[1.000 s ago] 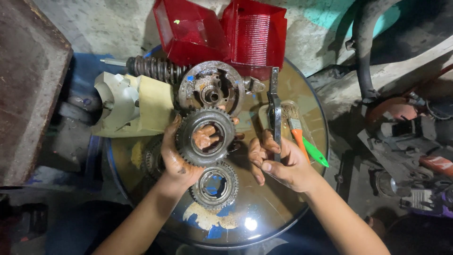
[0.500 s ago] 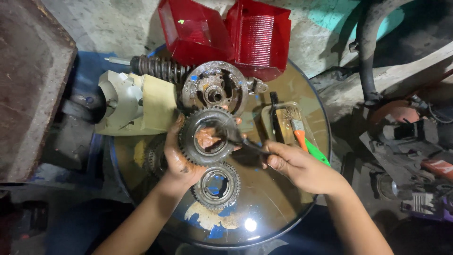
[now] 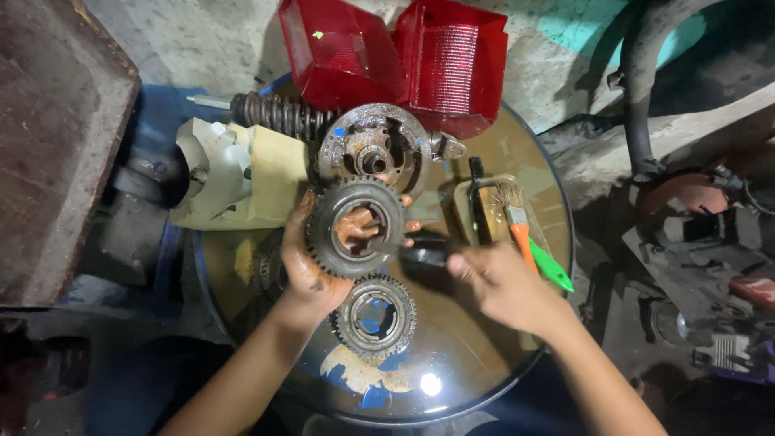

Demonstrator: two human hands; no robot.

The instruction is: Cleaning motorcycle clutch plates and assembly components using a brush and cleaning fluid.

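Round, oily metal drum top (image 3: 452, 355) bearing a toothed gear ring (image 3: 376, 316), a round hub plate (image 3: 373, 153), a coil spring (image 3: 278, 115) and two brushes (image 3: 525, 234).

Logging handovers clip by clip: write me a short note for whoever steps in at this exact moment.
Left hand grips the greasy toothed steel gear from below, fingers through its bore. Right hand holds a dark, blurred tool beside that gear; what kind of tool, I cannot tell. A second, smaller gear ring lies on the round metal drum top near the left wrist. Brushes sit in a tray to the right. Gear looks oily; the smaller ring is untouched.
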